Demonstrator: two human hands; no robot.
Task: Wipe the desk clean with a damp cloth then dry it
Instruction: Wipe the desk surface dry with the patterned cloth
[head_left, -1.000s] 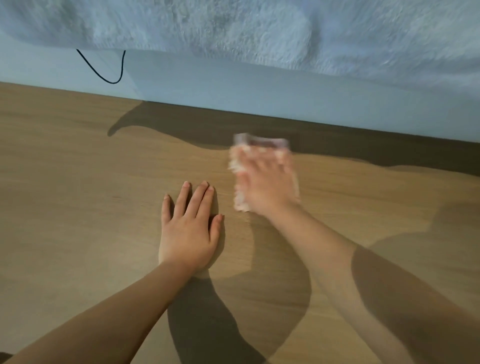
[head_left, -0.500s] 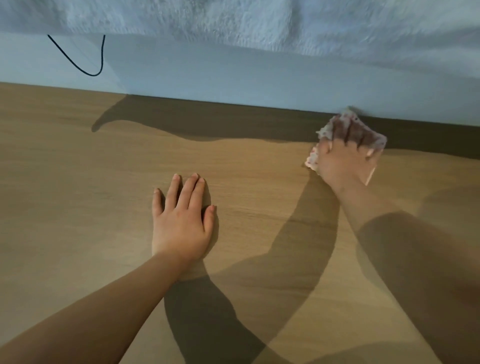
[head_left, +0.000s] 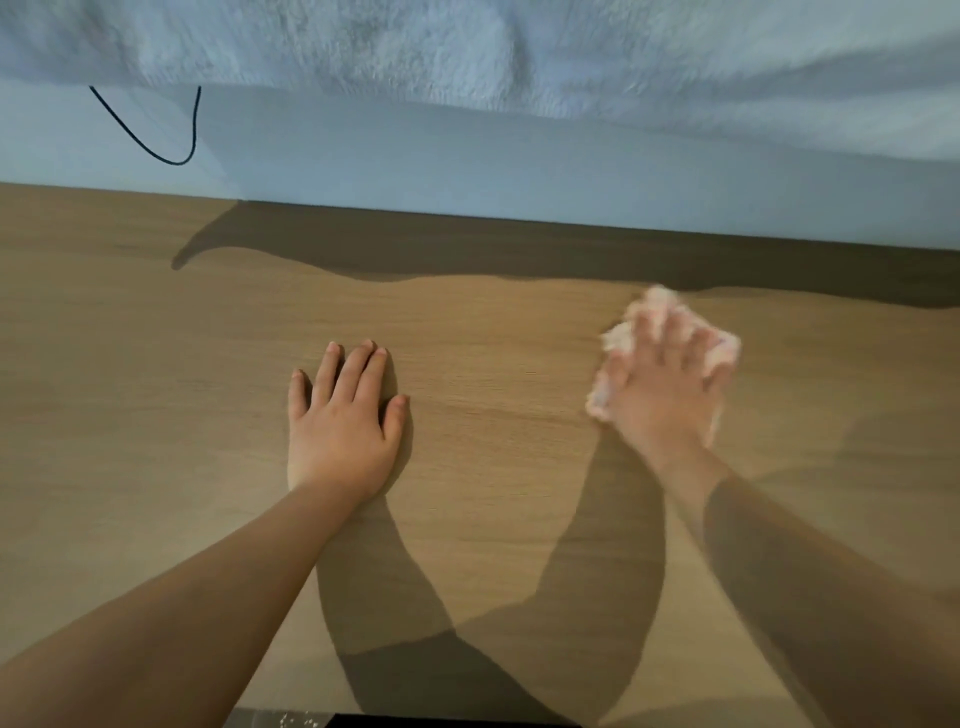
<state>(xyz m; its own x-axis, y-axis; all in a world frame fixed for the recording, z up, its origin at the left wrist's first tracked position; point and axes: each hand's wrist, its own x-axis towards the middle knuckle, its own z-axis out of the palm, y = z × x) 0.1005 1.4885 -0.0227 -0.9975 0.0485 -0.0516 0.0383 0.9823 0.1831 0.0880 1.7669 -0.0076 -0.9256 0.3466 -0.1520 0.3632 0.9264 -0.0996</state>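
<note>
Two bare hands lie on the wooden desk (head_left: 156, 395). At centre, the left hand (head_left: 340, 426) rests flat, fingers straight and close together, thumb apart. At the right of the frame, the blurred right hand (head_left: 670, 395) presses a crumpled pale pink cloth (head_left: 617, 339) onto the desktop, fingers splayed over it. A black cable (head_left: 156, 151) loops at upper left.

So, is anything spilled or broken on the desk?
Nothing stands out. The desk is smooth wood with only shadows on it. The left hand lies flat, and the right hand presses a pale cloth onto it. A black cable hangs in a loop behind the desk.
</note>
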